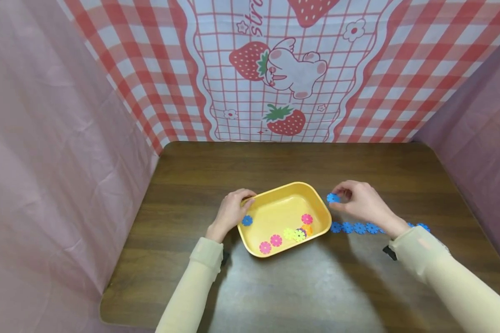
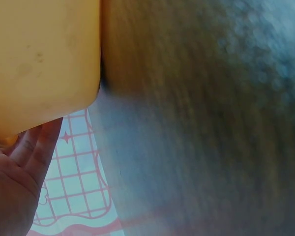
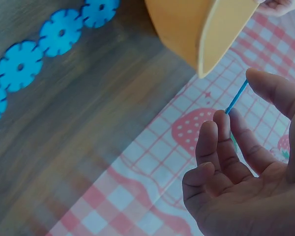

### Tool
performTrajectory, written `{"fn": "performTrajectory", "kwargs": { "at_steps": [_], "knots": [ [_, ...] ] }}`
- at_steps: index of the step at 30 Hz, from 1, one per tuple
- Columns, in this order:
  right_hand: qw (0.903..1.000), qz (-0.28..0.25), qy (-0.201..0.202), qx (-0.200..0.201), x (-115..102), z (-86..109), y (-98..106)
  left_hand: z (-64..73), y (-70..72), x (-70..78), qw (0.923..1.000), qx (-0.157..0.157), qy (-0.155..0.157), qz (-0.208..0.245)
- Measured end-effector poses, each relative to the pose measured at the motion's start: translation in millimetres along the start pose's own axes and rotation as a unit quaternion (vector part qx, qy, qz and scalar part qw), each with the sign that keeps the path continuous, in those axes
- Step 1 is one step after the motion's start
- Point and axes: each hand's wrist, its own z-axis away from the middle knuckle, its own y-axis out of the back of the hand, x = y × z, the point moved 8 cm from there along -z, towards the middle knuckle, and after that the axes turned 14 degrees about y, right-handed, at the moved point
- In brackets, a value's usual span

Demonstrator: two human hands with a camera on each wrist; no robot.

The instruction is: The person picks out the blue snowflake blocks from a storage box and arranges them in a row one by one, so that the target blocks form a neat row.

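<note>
My left hand (image 1: 230,212) grips the left end of a yellow plastic tray (image 1: 275,213), thumb over the rim. In the left wrist view, the fingers (image 2: 34,147) lie against the tray's outer side. Just off the tray's right end, my right hand (image 1: 361,202) pinches a blue notched flower-shaped disc (image 1: 332,198) between thumb and fingertips. The right wrist view shows this disc (image 3: 237,95) edge-on. Inside the tray are a blue disc (image 1: 247,220), several pink discs (image 1: 276,240), yellow discs (image 1: 299,236) and an orange piece (image 1: 308,229), partly overlapping.
A row of several blue discs (image 1: 359,228) lies on the brown wooden table (image 1: 250,159) right of the tray, partly hidden by my right wrist. A red-and-white strawberry-print cloth (image 1: 254,115) hangs behind the table. Pink curtains (image 1: 66,162) hang at both sides.
</note>
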Motion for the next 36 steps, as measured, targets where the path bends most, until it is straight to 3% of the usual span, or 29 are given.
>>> {"fn": "performTrajectory", "kwargs": {
  "at_steps": [26,36],
  "knots": [
    [0.9977,0.042,-0.042,0.034,55,56.7,35,0.0,-0.4,-2.7,0.9999,-0.007,0.015,0.003],
    [0.9947,0.046,-0.078,0.049,84,85.4,45,-0.1,-1.8,-1.7,0.9998,-0.008,0.016,0.0]
  ]
}}
